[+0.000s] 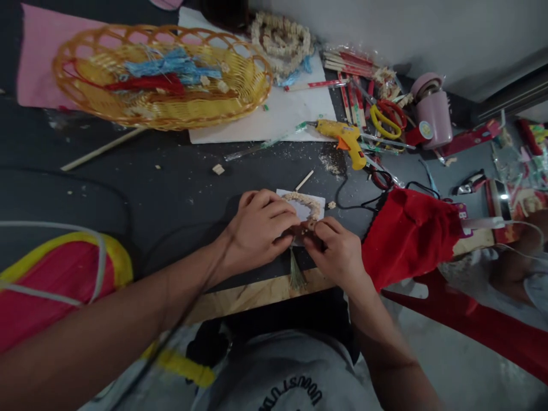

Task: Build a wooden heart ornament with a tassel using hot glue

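A curved string of pale beads lies on a small white paper at the table's near edge. My left hand is over the left side of the paper, its fingers curled and closed; what they grip is hidden. At the near end of the bead string, my right hand pinches it between thumb and finger. A greenish tassel hangs below, between both hands, over the wooden table edge. Close by lie a short pale stick and a loose pale bead.
A yellow glue gun lies beyond, with yellow-handled scissors behind it. A wicker basket with blue and red tassels stands back left. Red cloth lies right. A pink cup stands back right; another person's arm shows far right.
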The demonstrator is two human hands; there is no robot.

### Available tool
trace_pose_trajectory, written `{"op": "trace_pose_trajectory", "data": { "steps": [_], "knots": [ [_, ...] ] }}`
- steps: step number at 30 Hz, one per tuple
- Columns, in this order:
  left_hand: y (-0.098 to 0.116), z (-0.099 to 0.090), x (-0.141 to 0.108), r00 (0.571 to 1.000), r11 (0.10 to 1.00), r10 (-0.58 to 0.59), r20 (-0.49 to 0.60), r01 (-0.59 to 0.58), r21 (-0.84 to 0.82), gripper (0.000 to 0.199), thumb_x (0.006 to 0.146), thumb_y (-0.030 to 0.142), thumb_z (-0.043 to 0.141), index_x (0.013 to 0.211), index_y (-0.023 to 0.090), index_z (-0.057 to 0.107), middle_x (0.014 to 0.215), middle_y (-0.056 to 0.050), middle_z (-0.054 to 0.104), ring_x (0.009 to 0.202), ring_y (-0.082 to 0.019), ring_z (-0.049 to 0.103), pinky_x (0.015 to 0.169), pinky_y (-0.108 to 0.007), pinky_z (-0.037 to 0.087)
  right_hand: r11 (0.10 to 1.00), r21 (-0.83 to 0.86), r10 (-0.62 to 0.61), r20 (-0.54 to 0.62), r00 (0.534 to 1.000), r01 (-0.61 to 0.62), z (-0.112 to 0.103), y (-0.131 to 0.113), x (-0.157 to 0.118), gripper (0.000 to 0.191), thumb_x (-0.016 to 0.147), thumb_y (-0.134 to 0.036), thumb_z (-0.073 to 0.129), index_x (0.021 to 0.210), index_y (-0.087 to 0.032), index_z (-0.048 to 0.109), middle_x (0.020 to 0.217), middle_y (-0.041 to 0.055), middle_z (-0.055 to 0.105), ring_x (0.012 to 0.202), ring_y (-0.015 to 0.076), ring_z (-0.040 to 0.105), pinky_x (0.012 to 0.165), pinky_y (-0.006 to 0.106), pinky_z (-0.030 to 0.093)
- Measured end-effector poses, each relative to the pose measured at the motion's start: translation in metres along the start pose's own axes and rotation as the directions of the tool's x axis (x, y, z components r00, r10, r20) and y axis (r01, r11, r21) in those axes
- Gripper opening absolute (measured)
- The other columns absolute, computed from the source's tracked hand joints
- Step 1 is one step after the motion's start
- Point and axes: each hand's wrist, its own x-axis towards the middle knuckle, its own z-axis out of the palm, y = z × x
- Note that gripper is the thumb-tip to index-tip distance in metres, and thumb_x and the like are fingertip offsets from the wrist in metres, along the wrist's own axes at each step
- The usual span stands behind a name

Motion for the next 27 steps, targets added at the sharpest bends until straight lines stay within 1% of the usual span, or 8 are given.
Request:
{"op": "trace_pose_trajectory", "data": {
  "steps": [3, 6, 11, 15, 19, 21, 24, 27],
  "knots": [
    [0.002, -0.001, 0.0, 1.0, 0.999, 0.013, -0.004, -0.012, 0.034, 0.013, 0.086, 0.024, 0.059, 0.096, 0.024, 0.067, 0.106, -0.003, 0.072, 0.105, -0.026, 0.054, 0.087, -0.045, 0.035, 1.0, 0.018, -0.015, -0.003, 1.0, 0.015, 0.002, 0.003, -0.001, 0.013, 0.092, -0.026, 0.059, 0.1, -0.024, 0.07, 0.097, 0.0034, 0.072, 0.087, 0.0169, 0.069, 0.066, 0.024, 0.048],
    [0.004, -0.003, -0.001, 1.0, 0.996, 0.025, -0.003, -0.025, 0.081, 0.015, 0.086, 0.024, 0.059, 0.099, 0.023, 0.066, 0.106, -0.004, 0.072, 0.103, -0.027, 0.054, 0.086, -0.046, 0.036, 1.0, 0.025, -0.001, -0.014, 1.0, 0.002, 0.004, 0.006, -0.002, 0.014, 0.092, -0.024, 0.059, 0.102, -0.025, 0.07, 0.096, 0.0026, 0.072, 0.085, 0.0159, 0.068, 0.064, 0.024, 0.046],
    [0.008, -0.006, 0.0, 0.999, 0.993, -0.012, 0.044, 0.006, 0.115, 0.017, 0.087, 0.027, 0.059, 0.103, 0.023, 0.065, 0.11, -0.006, 0.071, 0.105, -0.029, 0.054, 0.087, -0.047, 0.037, 0.994, 0.104, 0.034, -0.045, 0.998, -0.029, 0.005, 0.006, -0.003, 0.021, 0.093, -0.024, 0.059, 0.112, -0.023, 0.067, 0.093, 0.0034, 0.072, 0.086, 0.0168, 0.068, 0.068, 0.024, 0.047],
    [0.009, -0.009, 0.001, 0.997, 0.992, -0.043, 0.058, 0.036, 0.117, 0.018, 0.087, 0.027, 0.06, 0.103, 0.024, 0.066, 0.115, -0.007, 0.069, 0.107, -0.03, 0.055, 0.09, -0.048, 0.037, 0.995, 0.101, 0.031, -0.06, 0.998, -0.025, 0.008, 0.008, -0.004, 0.015, 0.093, -0.025, 0.057, 0.105, -0.024, 0.067, 0.095, 0.0034, 0.071, 0.087, 0.017, 0.066, 0.066, 0.024, 0.044],
    [0.01, -0.012, 0.001, 0.999, 0.987, -0.03, 0.04, 0.024, 0.16, 0.005, 0.087, 0.026, 0.062, 0.085, 0.023, 0.066, 0.106, -0.006, 0.069, 0.107, -0.029, 0.054, 0.09, -0.048, 0.037, 0.999, 0.034, 0.019, -0.094, 0.995, -0.016, 0.01, 0.008, -0.005, 0.008, 0.092, -0.025, 0.058, 0.093, -0.024, 0.066, 0.09, 0.0017, 0.07, 0.078, 0.0151, 0.063, 0.06, 0.024, 0.038],
    [0.011, -0.013, 0.001, 0.999, 0.979, -0.002, 0.032, -0.004, 0.203, 0.011, 0.088, 0.026, 0.062, 0.079, 0.023, 0.066, 0.102, -0.005, 0.068, 0.107, -0.029, 0.053, 0.09, -0.048, 0.037, 1.0, 0.011, -0.003, -0.105, 0.994, 0.004, 0.011, 0.008, -0.006, 0.01, 0.093, -0.024, 0.057, 0.089, -0.023, 0.066, 0.089, 0.0017, 0.07, 0.078, 0.0144, 0.063, 0.06, 0.024, 0.037],
    [0.013, -0.012, 0.001, 0.999, 0.972, 0.002, 0.039, -0.011, 0.234, 0.013, 0.09, 0.027, 0.06, 0.081, 0.024, 0.069, 0.101, -0.005, 0.068, 0.107, -0.028, 0.053, 0.09, -0.048, 0.037, 0.999, -0.007, -0.047, -0.117, 0.992, 0.047, 0.012, 0.006, -0.006, 0.016, 0.095, -0.025, 0.054, 0.087, -0.022, 0.067, 0.089, 0.0026, 0.07, 0.078, 0.015, 0.063, 0.059, 0.024, 0.036],
    [0.015, -0.012, 0.001, 0.999, 0.973, -0.015, 0.036, 0.006, 0.23, 0.014, 0.09, 0.028, 0.06, 0.083, 0.025, 0.071, 0.099, -0.004, 0.069, 0.107, -0.028, 0.053, 0.091, -0.05, 0.036, 0.998, -0.003, -0.063, -0.118, 0.991, 0.063, 0.014, 0.006, -0.008, 0.016, 0.095, -0.025, 0.055, 0.086, -0.022, 0.068, 0.092, 0.0035, 0.071, 0.08, 0.0157, 0.063, 0.06, 0.025, 0.038]
  ]
}}
